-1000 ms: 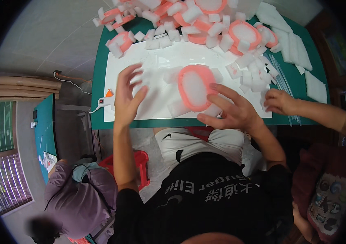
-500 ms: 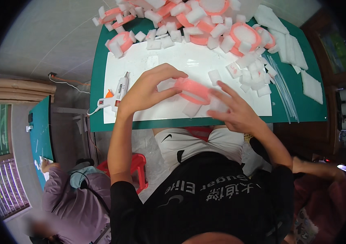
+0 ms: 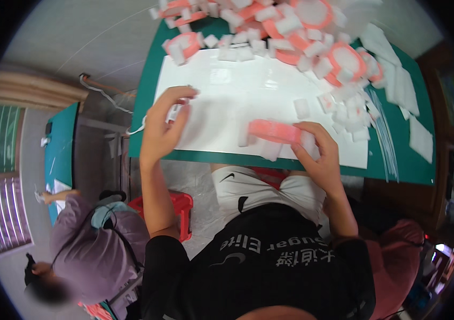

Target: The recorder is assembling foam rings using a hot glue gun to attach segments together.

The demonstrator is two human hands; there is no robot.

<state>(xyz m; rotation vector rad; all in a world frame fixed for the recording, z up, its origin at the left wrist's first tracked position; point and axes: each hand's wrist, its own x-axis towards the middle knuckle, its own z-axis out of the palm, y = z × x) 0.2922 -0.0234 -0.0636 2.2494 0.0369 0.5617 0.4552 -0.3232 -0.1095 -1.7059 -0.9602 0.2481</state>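
Note:
My right hand [image 3: 318,152] grips the right end of a pink ring-shaped band [image 3: 274,131] low over the white board. White foam blocks sit at the band's left end, below it and by my right fingers; a foam block [image 3: 243,134] at the left is blurred. Over the board's left side, my left hand [image 3: 165,125] is open, thumb and fingers apart and curved. A white glue gun [image 3: 174,112] lies behind that hand, mostly hidden by it. I cannot see the fingers touching it.
Pink rings with white foam pieces [image 3: 312,13] pile up along the table's far side. Small foam blocks [image 3: 349,109] lie right of the white board [image 3: 211,106]. Clear thin sticks [image 3: 384,136] and foam sheets [image 3: 420,138] rest on the green mat. Another person [image 3: 96,229] works at the left.
My left hand has left the pink band and moved left to the glue gun. My right hand has closed on the band's right end. The whole view has shifted a little.

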